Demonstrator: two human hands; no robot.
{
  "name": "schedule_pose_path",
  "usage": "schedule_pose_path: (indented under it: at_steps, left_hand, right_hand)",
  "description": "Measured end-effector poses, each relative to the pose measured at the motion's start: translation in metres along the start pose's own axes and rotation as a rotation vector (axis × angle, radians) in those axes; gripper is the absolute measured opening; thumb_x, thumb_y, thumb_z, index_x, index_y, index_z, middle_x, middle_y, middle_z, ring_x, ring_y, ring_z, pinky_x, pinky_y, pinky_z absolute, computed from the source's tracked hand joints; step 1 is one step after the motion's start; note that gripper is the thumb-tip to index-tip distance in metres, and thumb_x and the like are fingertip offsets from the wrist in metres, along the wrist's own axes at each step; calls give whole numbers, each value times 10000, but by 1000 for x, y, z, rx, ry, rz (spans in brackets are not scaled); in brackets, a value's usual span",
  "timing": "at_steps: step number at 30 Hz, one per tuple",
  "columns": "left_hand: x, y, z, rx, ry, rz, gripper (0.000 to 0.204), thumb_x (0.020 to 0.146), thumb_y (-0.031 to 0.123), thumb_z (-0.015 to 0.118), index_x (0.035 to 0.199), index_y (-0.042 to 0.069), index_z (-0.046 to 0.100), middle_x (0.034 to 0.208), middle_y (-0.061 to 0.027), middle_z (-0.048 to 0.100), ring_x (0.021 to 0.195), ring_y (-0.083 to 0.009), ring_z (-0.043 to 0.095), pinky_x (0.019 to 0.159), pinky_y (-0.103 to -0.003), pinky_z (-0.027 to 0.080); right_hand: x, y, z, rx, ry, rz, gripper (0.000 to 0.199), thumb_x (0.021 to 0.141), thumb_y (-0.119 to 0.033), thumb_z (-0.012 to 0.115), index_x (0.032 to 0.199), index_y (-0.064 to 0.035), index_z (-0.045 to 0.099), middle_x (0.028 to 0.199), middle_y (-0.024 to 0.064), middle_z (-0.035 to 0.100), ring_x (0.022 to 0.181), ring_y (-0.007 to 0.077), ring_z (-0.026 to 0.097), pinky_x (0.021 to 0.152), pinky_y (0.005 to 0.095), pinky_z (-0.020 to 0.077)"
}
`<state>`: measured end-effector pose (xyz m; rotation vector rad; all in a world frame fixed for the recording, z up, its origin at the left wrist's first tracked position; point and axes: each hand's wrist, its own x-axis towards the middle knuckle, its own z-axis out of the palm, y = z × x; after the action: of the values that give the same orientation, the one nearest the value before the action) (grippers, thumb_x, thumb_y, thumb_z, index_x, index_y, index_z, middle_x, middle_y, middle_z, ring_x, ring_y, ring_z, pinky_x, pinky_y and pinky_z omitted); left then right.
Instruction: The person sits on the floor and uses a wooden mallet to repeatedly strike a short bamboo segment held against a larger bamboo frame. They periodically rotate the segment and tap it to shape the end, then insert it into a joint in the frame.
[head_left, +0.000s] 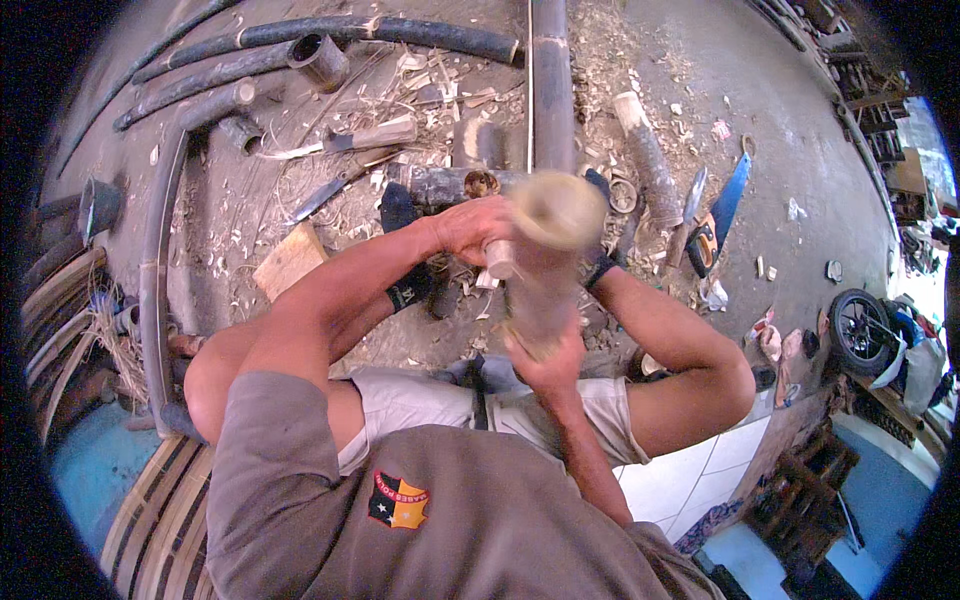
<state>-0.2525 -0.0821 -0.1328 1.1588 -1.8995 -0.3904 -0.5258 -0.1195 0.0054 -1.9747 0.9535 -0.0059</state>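
My right hand [552,362] is closed round the lower end of a short, thick bamboo piece [545,295]. The piece is tilted up, blurred by motion, with its round pale end towards me. Just left of it, my left hand [472,228] grips a round wooden handle [499,261]; whatever is at the handle's other end is hidden. Beyond that hand, a dark bamboo log [430,184] lies crosswise on the ground between my feet, with a rough brown opening [482,183] in it. A long upright-running bamboo pole [553,90] meets the log from the far side.
Shavings litter the ground. Left of the log lie a knife [320,199], a wooden-handled blade [372,135] and a wooden block [289,262]. To the right are a bamboo length [648,155], another knife [690,208] and a blue-bladed saw [729,200]. Dark poles [430,34] lie far left.
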Motion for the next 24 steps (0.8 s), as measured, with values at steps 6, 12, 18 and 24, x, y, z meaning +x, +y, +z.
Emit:
schedule_pose_path:
  at_steps: [6, 12, 18, 24]
  left_hand:
    - [-11, 6, -2, -272, -37, -203, 611, 788, 362, 794, 1315, 107, 619, 1384, -149, 604, 1333, -370, 527, 1165, -470, 385]
    - [-38, 2, 8, -389, 74, -337, 616, 784, 348, 822, 1312, 92, 633, 1375, -131, 622, 1317, -321, 554, 1152, -435, 412]
    - [12, -17, -6, -287, 47, -429, 527, 829, 276, 813, 1303, 110, 656, 1309, -138, 674, 1202, -289, 645, 1057, -432, 503]
    - [30, -2, -20, -419, 298, -550, 537, 739, 241, 880, 1221, 94, 696, 1147, -114, 728, 1043, -204, 698, 924, -355, 547]
  right_hand:
    - [-14, -5, 0, 68, 35, -198, 791, 783, -336, 840, 1416, -34, 474, 1217, 225, 692, 1137, 383, 686, 982, 448, 540]
    - [4, -20, 13, -131, -52, 24, 756, 780, -327, 862, 1383, -33, 513, 1230, 222, 691, 1074, 376, 701, 933, 440, 552]
    - [5, 15, 4, -292, 297, -625, 769, 786, -282, 856, 1415, -28, 496, 1213, 179, 705, 1093, 306, 699, 944, 403, 542]
    - [29, -47, -22, 90, 78, -23, 837, 783, -410, 840, 1431, -36, 465, 1193, 252, 693, 1111, 425, 685, 963, 469, 535]
